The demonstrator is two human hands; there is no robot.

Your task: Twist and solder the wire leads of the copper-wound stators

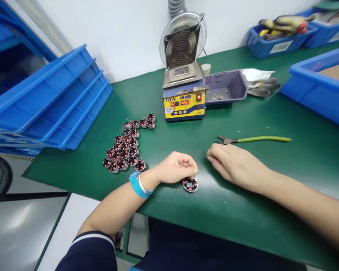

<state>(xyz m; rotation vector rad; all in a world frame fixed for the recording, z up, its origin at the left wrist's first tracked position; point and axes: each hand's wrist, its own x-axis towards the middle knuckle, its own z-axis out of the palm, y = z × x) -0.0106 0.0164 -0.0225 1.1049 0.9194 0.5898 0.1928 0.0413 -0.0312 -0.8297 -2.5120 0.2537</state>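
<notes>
My left hand [176, 167], with a blue band and a bangle at the wrist, is closed in a pinch at the upper rim of a small ring-shaped motor stator [190, 189]. The stator has copper windings and a black inner part; my fingertips hide some of its top. Close by on the right, my right hand [228, 160] rests on the green table with its fingers curled together. Whatever may be inside those fingers is hidden. Just beyond its knuckles lie cutting pliers [260, 139] with green handles, apart from its grip.
Several wound stators [124, 146] stand grouped at left. A yellow and blue solder pot [184, 99] with lit displays sits at the back, a round fan behind it. Beside it are a grey bin [237, 90] and gloves [262, 88]. Blue crates [53, 90] lean at left; a blue tray [313, 92] is right.
</notes>
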